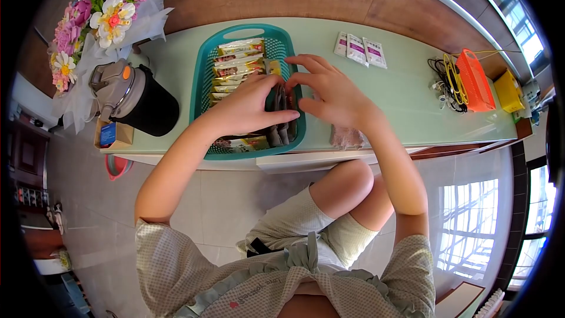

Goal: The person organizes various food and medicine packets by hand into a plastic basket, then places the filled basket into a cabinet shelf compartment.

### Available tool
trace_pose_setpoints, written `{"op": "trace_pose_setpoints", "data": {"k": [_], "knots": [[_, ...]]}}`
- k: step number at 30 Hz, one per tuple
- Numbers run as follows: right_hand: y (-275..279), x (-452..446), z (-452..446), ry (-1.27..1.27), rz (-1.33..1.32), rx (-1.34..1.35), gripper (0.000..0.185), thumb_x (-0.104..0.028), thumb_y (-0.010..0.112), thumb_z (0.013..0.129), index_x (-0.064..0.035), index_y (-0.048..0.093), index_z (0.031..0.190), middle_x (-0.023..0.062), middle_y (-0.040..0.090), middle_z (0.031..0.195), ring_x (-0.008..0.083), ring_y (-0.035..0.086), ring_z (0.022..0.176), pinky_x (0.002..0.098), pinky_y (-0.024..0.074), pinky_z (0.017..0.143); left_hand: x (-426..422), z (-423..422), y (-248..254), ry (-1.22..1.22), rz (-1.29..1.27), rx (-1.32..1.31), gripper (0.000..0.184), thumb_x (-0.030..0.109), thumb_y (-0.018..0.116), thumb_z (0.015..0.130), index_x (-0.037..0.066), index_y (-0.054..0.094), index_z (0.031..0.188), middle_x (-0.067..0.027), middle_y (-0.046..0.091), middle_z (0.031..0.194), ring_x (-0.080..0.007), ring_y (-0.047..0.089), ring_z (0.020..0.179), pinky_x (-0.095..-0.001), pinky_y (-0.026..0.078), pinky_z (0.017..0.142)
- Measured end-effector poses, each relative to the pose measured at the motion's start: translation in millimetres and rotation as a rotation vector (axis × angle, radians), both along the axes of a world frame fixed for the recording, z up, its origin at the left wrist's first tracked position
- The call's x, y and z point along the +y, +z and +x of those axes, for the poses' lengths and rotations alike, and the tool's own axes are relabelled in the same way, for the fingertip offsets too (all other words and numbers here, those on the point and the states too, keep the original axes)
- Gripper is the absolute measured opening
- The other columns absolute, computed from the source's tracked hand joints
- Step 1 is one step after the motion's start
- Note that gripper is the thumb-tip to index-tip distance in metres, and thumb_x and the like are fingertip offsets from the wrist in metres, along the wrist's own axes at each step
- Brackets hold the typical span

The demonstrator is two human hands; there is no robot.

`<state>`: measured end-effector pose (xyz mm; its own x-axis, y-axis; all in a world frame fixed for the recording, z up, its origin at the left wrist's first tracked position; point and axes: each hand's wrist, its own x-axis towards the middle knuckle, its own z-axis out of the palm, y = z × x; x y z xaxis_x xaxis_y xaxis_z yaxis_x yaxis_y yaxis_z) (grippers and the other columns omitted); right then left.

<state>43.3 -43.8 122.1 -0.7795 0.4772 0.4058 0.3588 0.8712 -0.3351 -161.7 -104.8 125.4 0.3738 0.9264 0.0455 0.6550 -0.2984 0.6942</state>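
A teal plastic basket (200,91) holds a row of shiny yellow-and-white packets (235,70) and, on its right side, several dark brown packets (281,132). My left hand (250,106) reaches over the basket, its thumb and fingers closed around the upper part of the dark packets. Opposite it, my right hand (332,91) is at the basket's right rim, fingers curved and apart, with the fingertips close to the same packets. Whether those fingertips touch them is hard to see. Under my right wrist, a brownish clear-wrapped pack (347,138) lies at the counter's front edge.
Three white-and-purple sachets (358,50) lie behind my right hand on the pale green counter (412,100). Cables (450,82), an orange basket (475,82) and a yellow box (509,91) stand at the right. A black tumbler (150,100), small box (113,135) and flowers (112,20) occupy the left.
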Motion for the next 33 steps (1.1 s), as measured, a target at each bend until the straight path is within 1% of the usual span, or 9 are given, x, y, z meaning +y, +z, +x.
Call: {"op": "trace_pose_setpoints", "data": {"k": [3,9,12,15,18,22,25,30,33], "knots": [[6,-3,0,-0.048,-0.267,0.091,0.023,-0.021,0.066,0.077,-0.0107,0.063,0.097,0.0119,0.05,0.135,0.0337,0.047,0.124,0.0427,0.0413,0.1,1,1,-1,0.028,0.016,0.041,0.061,0.049,0.074,0.074,-0.002,0.057,0.104,-0.0195,0.056,0.102,-0.0319,0.052,0.096,-0.0382,0.043,0.085],[-4,2,-3,-0.098,-0.293,0.172,0.025,-0.028,0.071,0.078,-0.013,0.062,0.096,0.0102,0.052,0.131,0.0329,0.052,0.117,0.0417,0.0461,0.093,0,1,-4,0.036,0.039,-0.006,0.059,0.044,0.073,0.075,-0.001,0.055,0.109,-0.0207,0.056,0.103,-0.0322,0.053,0.101,-0.0365,0.043,0.091],[-10,5,-7,-0.11,-0.197,0.198,0.022,-0.019,0.071,0.08,-0.0098,0.061,0.097,0.0099,0.05,0.133,0.0263,0.061,0.097,0.0318,0.053,0.065,0,-1,-8,0.071,-0.015,-0.083,0.05,0.035,0.07,0.079,-0.001,0.054,0.11,-0.0177,0.057,0.105,-0.0292,0.053,0.106,-0.0358,0.042,0.094],[-14,5,-9,-0.135,-0.191,0.236,0.021,-0.019,0.071,0.081,-0.0103,0.063,0.099,0.0096,0.053,0.131,0.0264,0.061,0.099,0.031,0.0527,0.067,3,-6,-10,0.029,-0.044,-0.217,0.038,0.014,0.067,0.083,0.001,0.052,0.115,-0.0095,0.054,0.113,-0.0196,0.052,0.108,-0.0313,0.04,0.095],[-16,3,-6,-0.167,-0.295,0.261,0.02,-0.025,0.069,0.081,-0.0158,0.066,0.098,0.0069,0.055,0.128,0.0306,0.059,0.107,0.0394,0.0496,0.086,1,-6,-6,0.049,0.121,-0.184,0.033,0.017,0.067,0.08,0.003,0.057,0.108,-0.009,0.059,0.109,-0.0236,0.053,0.108,-0.0339,0.041,0.095],[-19,4,0,-0.131,-0.335,0.319,0.02,-0.019,0.067,0.082,-0.0156,0.067,0.102,0.0085,0.055,0.128,0.0316,0.061,0.103,0.0383,0.0504,0.081,0,-8,-2,0.029,0.128,-0.022,0.02,0.017,0.067,0.081,0.006,0.062,0.097,-0.0088,0.06,0.106,-0.0248,0.051,0.11,-0.0349,0.039,0.097],[-20,3,5,-0.108,-0.328,0.357,0.021,-0.014,0.067,0.082,-0.015,0.067,0.103,0.0101,0.055,0.128,0.0304,0.063,0.094,0.0357,0.0513,0.074,2,-7,-3,0.017,0.128,-0.043,0.017,0.019,0.067,0.082,0.007,0.063,0.093,-0.0086,0.06,0.105,-0.0252,0.05,0.11,-0.0357,0.039,0.097],[-16,1,24,-0.134,-0.462,0.386,0.021,-0.009,0.065,0.082,-0.0121,0.067,0.103,0.0121,0.054,0.127,0.0222,0.064,0.078,0.0306,0.0507,0.066,-2,1,10,0.022,0.221,-0.042,0.018,0.015,0.063,0.087,0.007,0.062,0.103,-0.0081,0.059,0.111,-0.0253,0.05,0.114,-0.035,0.037,0.1],[-26,6,38,-0.118,-0.38,0.439,0.022,-0.007,0.064,0.082,-0.0098,0.067,0.104,0.0129,0.054,0.127,0.0193,0.064,0.078,0.0306,0.0512,0.068,-15,16,29,0.06,0.292,-0.055,0.021,0.011,0.062,0.087,0.007,0.061,0.107,-0.0087,0.058,0.117,-0.0263,0.049,0.119,-0.0361,0.034,0.104]]}}
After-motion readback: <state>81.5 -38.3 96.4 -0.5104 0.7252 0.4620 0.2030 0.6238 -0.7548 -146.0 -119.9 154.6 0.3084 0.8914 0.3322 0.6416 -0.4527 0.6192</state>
